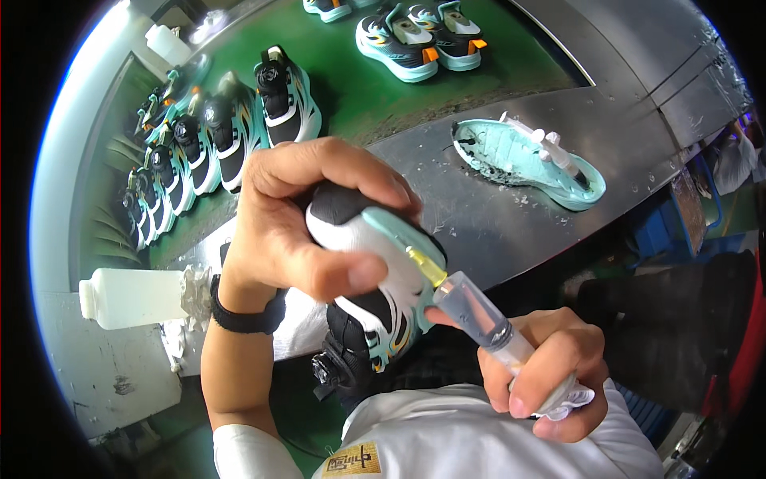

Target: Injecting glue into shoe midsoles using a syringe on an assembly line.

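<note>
My left hand [275,215] is closed around a black, white and teal sports shoe [351,233], its fingers over the toe and its thumb along the near side. The shoe is tilted, toe toward the far side and laces toward my body. In my right hand [562,363] is a clear syringe [475,311] holding a transparent filling, its plunger end inside my curled fingers. The syringe's yellow tip [427,266] meets the teal sole edge on the shoe's right side; whether it touches or just hovers I cannot tell.
A teal sole [511,152] carrying syringes lies on the metal table [550,231]. Several matching shoes [227,128] line the green belt [351,104] at left, with a pair [419,44] farther back. Near my left wrist a white plastic bottle [140,297] lies sideways.
</note>
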Tool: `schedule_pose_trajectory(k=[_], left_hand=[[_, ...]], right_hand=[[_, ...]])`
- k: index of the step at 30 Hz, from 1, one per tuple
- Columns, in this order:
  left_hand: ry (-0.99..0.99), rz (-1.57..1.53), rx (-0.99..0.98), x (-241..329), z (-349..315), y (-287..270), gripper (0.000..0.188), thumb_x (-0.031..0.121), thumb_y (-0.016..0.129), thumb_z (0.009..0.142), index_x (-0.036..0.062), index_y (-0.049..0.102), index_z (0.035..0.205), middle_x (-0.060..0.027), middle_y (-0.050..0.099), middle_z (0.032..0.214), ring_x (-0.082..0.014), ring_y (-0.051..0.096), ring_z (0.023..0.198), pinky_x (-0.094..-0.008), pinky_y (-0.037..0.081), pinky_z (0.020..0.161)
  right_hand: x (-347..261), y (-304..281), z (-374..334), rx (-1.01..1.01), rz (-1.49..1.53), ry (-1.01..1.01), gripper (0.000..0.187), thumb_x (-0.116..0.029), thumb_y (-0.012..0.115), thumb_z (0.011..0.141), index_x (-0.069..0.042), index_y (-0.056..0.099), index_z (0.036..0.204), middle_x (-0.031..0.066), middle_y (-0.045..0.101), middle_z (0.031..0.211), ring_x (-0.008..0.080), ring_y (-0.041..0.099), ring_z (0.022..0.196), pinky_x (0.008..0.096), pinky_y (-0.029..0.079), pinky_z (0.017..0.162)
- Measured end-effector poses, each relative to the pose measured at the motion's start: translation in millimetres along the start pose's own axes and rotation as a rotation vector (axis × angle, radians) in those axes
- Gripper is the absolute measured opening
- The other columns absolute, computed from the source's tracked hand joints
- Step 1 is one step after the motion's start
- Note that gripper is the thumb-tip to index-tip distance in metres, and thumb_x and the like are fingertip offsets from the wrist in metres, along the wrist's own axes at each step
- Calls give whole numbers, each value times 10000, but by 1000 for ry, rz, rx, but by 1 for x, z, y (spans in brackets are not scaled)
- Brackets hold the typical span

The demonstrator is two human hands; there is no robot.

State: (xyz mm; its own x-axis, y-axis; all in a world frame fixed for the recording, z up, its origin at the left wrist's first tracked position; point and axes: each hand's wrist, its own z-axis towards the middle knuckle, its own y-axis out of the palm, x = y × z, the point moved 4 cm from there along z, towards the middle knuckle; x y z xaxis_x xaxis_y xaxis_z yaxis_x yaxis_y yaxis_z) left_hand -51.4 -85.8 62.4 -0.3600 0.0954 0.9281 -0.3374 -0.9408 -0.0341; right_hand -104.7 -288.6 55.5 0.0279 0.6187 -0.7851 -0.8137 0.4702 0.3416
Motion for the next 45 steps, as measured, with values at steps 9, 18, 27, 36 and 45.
schedule_pose_trajectory(k=[9, 18, 27, 36, 45], left_hand=[[191, 77, -138, 8, -2, 6, 430, 258, 823, 521, 15, 614, 807, -222, 634, 726, -272, 657, 623, -332, 556, 571], [197, 101, -175, 13, 2, 11, 419, 227, 824, 530, 4, 612, 814, -221, 632, 740, -263, 657, 618, -324, 560, 564], [272, -21, -146, -1, -10, -4, 465, 233, 807, 567, 18, 592, 918, -205, 624, 767, -299, 653, 659, -383, 566, 576], [155, -176, -6, -26, -26, -25, 528, 375, 688, 677, 72, 503, 1068, -153, 562, 889, -235, 550, 756, -314, 488, 616], [75, -274, 28, -41, -32, -38, 512, 396, 623, 725, 60, 497, 1090, -132, 558, 952, -271, 544, 831, -339, 431, 731]], right_hand=[[0, 8, 3, 15, 60, 68, 192, -36, 630, 621, -9, 562, 799, 160, 567, 648, 187, 517, 513, 284, 406, 489], [-6, 8, 4, 31, 44, 156, 181, -26, 615, 628, -8, 574, 804, 164, 562, 644, 199, 513, 526, 297, 397, 508], [19, 4, -11, -2, 180, 117, 178, 2, 595, 651, -4, 579, 829, 139, 545, 625, 245, 523, 602, 712, 203, 918], [50, -7, -20, 37, 292, 212, 199, 1, 591, 660, -12, 570, 857, 126, 543, 632, 214, 526, 587, 704, 242, 908], [64, -13, -24, 26, 314, 228, 214, 27, 582, 652, -17, 572, 861, 94, 537, 646, 202, 529, 584, 691, 281, 901]])
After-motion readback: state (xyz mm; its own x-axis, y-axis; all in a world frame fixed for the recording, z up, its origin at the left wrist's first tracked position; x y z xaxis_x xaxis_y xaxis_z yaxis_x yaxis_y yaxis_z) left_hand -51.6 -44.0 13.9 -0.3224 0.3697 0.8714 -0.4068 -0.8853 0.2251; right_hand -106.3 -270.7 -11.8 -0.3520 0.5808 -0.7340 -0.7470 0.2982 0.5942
